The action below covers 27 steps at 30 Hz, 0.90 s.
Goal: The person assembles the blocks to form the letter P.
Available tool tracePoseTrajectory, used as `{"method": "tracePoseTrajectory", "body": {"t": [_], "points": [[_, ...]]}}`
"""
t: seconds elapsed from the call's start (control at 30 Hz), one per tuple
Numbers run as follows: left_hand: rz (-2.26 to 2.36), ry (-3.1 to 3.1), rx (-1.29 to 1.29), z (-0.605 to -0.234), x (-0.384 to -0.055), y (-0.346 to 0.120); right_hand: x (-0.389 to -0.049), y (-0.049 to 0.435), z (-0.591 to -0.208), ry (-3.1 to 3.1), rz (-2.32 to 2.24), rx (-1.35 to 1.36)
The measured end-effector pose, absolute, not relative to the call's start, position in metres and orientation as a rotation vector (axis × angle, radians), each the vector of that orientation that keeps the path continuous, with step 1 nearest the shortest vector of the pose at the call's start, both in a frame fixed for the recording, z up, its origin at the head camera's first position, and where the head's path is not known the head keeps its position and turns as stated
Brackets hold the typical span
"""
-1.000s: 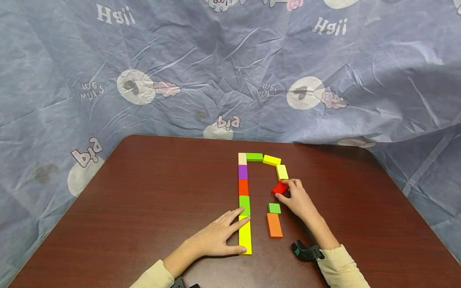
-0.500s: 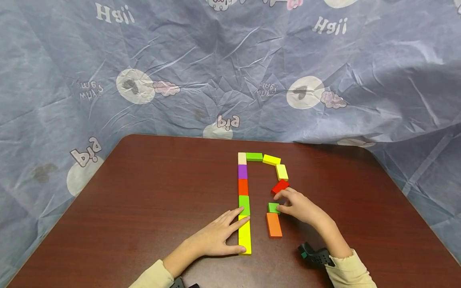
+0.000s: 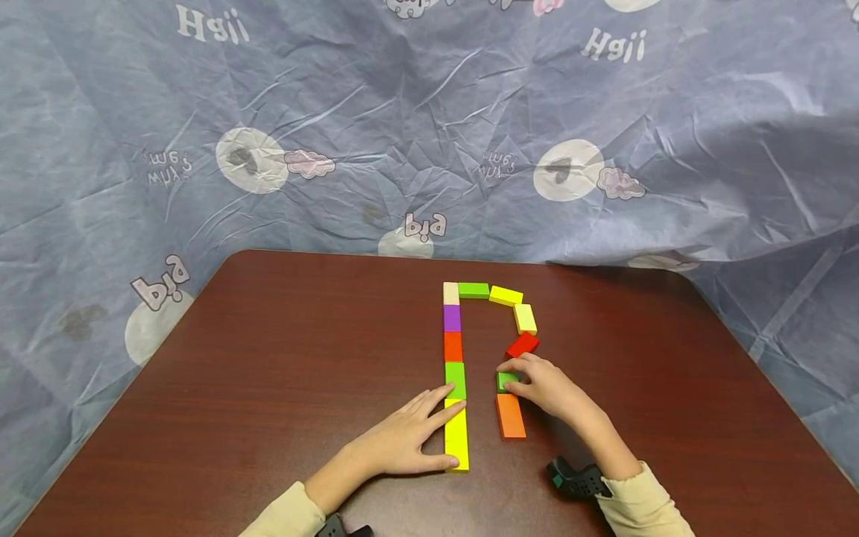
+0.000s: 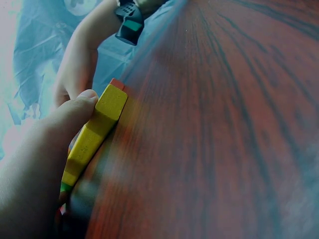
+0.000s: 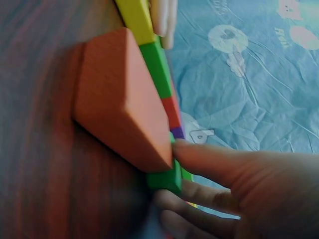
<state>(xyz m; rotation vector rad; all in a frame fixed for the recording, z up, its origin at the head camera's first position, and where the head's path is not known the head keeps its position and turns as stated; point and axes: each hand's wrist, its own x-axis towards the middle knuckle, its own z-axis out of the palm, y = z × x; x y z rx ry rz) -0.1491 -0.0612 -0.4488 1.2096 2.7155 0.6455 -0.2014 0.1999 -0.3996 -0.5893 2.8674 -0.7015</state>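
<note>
My left hand [image 3: 396, 444] lies with fingers spread over the near end of a straight column of blocks. Its fingertips touch the light green block [image 3: 455, 377], and its thumb rests on the long yellow block [image 4: 97, 129]. Between thumb and fingers, my right hand [image 3: 546, 384] pinches a small green block [image 5: 164, 181], partly covered by that hand in the head view. Right at the green block's near end lies an orange block [image 3: 511, 418]. Just beyond the right fingers sits a red block [image 3: 522, 344], set at a slant.
Farther up the column are orange-red [image 3: 452, 347], purple [image 3: 452, 318] and pale wood [image 3: 450, 293] blocks. A green block [image 3: 473, 291], a yellow block [image 3: 506, 296] and a pale yellow block [image 3: 526, 319] curve right from its top. A patterned cloth [image 3: 335, 149] hangs behind the brown table [image 3: 302, 335].
The right hand has let go of the red block and moved nearer to grip the small green block, which has shifted slightly left. The left hand has stayed in place.
</note>
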Motion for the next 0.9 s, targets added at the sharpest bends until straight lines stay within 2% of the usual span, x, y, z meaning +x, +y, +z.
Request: {"method": "tracePoseTrajectory", "body": {"t": [0.57, 0.9], "points": [[0.653, 2.715, 1.24, -0.448, -0.148, -0.062, -0.215, 0.154, -0.411, 3.06, -0.703, -0.493], [0.661, 2.724, 1.248, -0.447, -0.147, -0.063, -0.218, 0.142, -0.413, 3.05, -0.747, -0.44]]}}
